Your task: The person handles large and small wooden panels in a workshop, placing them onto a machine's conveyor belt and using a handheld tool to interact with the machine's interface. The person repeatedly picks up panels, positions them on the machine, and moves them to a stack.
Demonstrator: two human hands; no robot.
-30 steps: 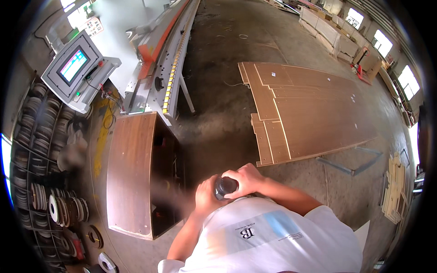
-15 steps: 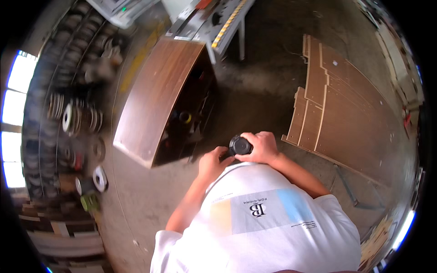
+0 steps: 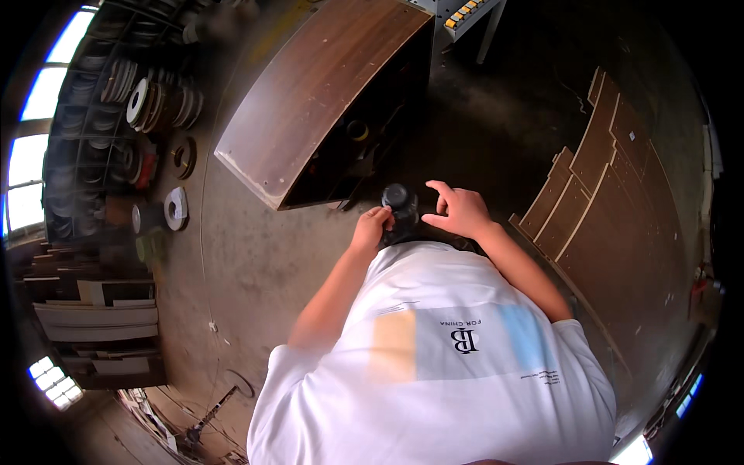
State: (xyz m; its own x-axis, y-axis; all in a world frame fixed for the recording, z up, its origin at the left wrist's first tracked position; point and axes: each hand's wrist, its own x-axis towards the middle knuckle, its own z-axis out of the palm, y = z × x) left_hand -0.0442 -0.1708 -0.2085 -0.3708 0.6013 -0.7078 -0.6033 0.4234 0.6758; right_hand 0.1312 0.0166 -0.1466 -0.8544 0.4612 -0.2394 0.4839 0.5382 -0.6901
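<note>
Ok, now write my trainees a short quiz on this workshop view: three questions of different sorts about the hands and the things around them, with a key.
1. Multiple choice: where is the left hand?
A) At the left side of the black, round-topped container
B) Flat on the concrete floor
C) Gripping the right forearm

2. True or false: the brown, box-shaped wooden cabinet lies left of the flat brown wooden panels.

3. Fill in: the right hand holds its thumb and index finger ____ (apart/together).

Key: 1 A; 2 true; 3 apart.
</note>
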